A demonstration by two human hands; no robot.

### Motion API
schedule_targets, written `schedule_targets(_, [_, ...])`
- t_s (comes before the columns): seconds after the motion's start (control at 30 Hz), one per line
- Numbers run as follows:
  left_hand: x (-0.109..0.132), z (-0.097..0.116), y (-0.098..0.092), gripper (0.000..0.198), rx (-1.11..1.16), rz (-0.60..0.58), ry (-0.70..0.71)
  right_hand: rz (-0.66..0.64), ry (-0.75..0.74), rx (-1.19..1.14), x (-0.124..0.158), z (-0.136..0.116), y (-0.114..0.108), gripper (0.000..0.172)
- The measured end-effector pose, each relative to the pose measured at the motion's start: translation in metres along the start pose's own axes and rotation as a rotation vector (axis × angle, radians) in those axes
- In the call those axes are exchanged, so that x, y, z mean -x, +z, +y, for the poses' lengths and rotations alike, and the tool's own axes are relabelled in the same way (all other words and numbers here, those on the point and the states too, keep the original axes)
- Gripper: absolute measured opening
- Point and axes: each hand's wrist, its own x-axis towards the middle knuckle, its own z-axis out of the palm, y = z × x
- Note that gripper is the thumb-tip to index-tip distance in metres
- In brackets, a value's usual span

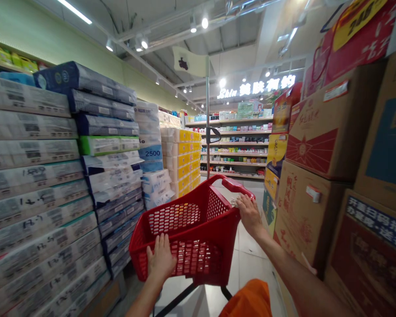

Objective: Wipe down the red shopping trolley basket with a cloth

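A red plastic shopping cart [185,233] with a perforated basket stands in front of me, turned sideways, its handle [239,187] towards the upper right. My left hand [161,256] lies against the near side rim, fingers stretched over its edge and thumb apart. At the corner beside the handle, my right hand [250,215] has its fingers bent around the cart's edge. A pole [207,105] with a small pale flag [190,62] rises behind the basket; where its base sits is hidden. The visible inside of the basket shows no goods.
Tall stacks of wrapped paper packs [36,198] line the left, with yellow-and-white packs [181,154] farther on. Cardboard boxes [312,211] are piled close on the right. Tiled floor [251,259] runs between them towards stocked shelves [237,143]. Orange cloth [249,301] shows below me.
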Motion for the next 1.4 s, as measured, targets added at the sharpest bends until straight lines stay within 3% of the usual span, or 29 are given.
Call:
schedule_targets(0.2, [0.008, 0.012, -0.001, 0.072, -0.021, -0.015, 0.080, -0.199, -0.216, -0.207, 0.017, -0.069, 0.022, 0.030])
schedule_targets(0.27, [0.008, 0.006, 0.000, 0.072, -0.021, -0.009, 0.127, -0.248, -0.219, -0.211, 0.013, -0.065, 0.022, 0.032])
schedule_targets(0.4, [0.008, -0.007, 0.006, 0.072, -0.029, 0.018, 0.054, -0.282, -0.018, -0.122, -0.004, -0.034, 0.016, 0.034])
schedule_targets(0.47, [0.008, -0.005, 0.009, 0.073, -0.016, -0.002, 0.028, -0.320, 0.011, -0.126, -0.005, -0.039, 0.018, 0.034])
schedule_targets(0.63, [0.013, 0.009, 0.009, 0.079, 0.074, -0.052, 0.124, -0.429, -0.145, -0.325, 0.018, -0.122, 0.035, 0.035])
schedule_targets(0.7, [0.015, 0.006, 0.009, 0.079, 0.104, -0.074, 0.177, -0.436, -0.196, -0.379, 0.024, -0.140, 0.040, 0.035])
schedule_targets(0.83, [0.020, -0.013, 0.013, 0.078, 0.104, -0.091, 0.063, -0.452, -0.082, -0.322, 0.017, -0.121, 0.042, 0.034])
schedule_targets(0.93, [0.024, -0.014, 0.018, 0.081, 0.115, -0.078, 0.013, -0.438, 0.002, -0.307, 0.016, -0.113, 0.041, 0.033])
schedule_targets(1.03, [0.028, 0.000, 0.021, 0.084, 0.137, -0.075, 0.029, -0.449, -0.061, -0.400, 0.030, -0.140, 0.038, 0.034])
schedule_targets(1.17, [0.032, 0.011, 0.026, 0.081, 0.172, -0.078, 0.231, -0.469, -0.176, -0.509, 0.048, -0.169, 0.034, 0.038])
schedule_targets(1.27, [0.028, 0.000, 0.027, 0.077, 0.181, -0.095, 0.368, -0.492, -0.131, -0.496, 0.048, -0.151, 0.036, 0.037])
schedule_targets(1.4, [0.017, -0.016, 0.024, 0.072, 0.063, -0.096, 0.347, -0.523, -0.006, -0.452, 0.039, -0.115, 0.043, 0.035])
